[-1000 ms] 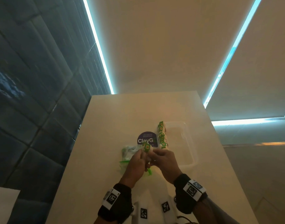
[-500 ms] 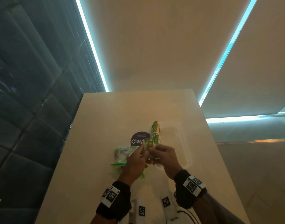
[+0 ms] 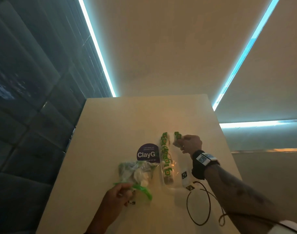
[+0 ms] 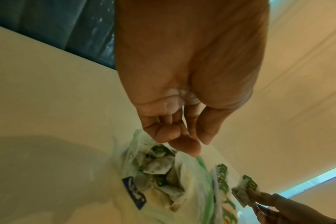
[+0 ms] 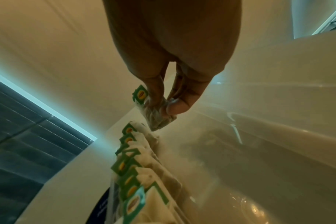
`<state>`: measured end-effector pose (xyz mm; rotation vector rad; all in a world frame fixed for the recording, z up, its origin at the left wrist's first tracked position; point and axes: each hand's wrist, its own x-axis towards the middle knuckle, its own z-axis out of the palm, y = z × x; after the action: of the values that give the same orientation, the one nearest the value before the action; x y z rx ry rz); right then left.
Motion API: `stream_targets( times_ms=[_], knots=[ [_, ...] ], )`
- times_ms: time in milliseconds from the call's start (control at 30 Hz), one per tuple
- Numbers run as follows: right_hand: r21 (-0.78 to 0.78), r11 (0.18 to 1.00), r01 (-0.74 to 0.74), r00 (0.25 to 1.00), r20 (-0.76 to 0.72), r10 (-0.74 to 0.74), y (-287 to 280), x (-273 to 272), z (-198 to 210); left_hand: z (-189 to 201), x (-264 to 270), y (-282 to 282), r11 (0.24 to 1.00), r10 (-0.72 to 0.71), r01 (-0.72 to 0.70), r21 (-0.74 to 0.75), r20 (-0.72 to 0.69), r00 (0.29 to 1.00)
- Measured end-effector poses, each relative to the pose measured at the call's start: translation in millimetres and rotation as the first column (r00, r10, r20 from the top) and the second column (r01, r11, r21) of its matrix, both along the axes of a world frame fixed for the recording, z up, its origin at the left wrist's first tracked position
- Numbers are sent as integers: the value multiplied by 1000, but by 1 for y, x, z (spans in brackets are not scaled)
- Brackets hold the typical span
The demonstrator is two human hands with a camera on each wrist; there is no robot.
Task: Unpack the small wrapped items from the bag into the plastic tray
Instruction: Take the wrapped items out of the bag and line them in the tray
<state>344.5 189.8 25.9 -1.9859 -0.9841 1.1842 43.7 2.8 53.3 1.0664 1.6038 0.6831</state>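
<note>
The hands are no longer working together: the right hand [image 3: 189, 143] is now pinching one packet [image 3: 177, 138] over the tray's [image 3: 175, 186] far end, beside the row [image 3: 166, 157], ready to drop. The left hand [image 3: 122, 193] is pinching the bag [image 3: 136, 171] mouth. A sticker [image 3: 146, 153] and cable [image 3: 198, 205] are lying nearby, blocking nothing.
</note>
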Motion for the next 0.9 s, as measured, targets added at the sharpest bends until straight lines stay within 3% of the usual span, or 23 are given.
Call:
stream_targets(
  times_ms=[267, 467, 700, 900],
  knots=[
    [-135, 990, -42, 987, 150, 62, 19, -8, -40, -9, -20, -13, 996, 37, -35, -78, 12, 999],
    [-95, 994, -52, 965, 253, 75, 18, -16, -49, -16, -24, -21, 989, 97, -95, -115, 10, 995],
    [-63, 982, -178, 946, 262, 189, 8, -26, -45, -18, -27, -30, 986, 95, -92, -142, 14, 995],
    [-11, 979, -204, 935, 292, 198, 6, -29, -43, -16, -30, -37, 985, 96, -93, -148, 18, 995]
  ],
)
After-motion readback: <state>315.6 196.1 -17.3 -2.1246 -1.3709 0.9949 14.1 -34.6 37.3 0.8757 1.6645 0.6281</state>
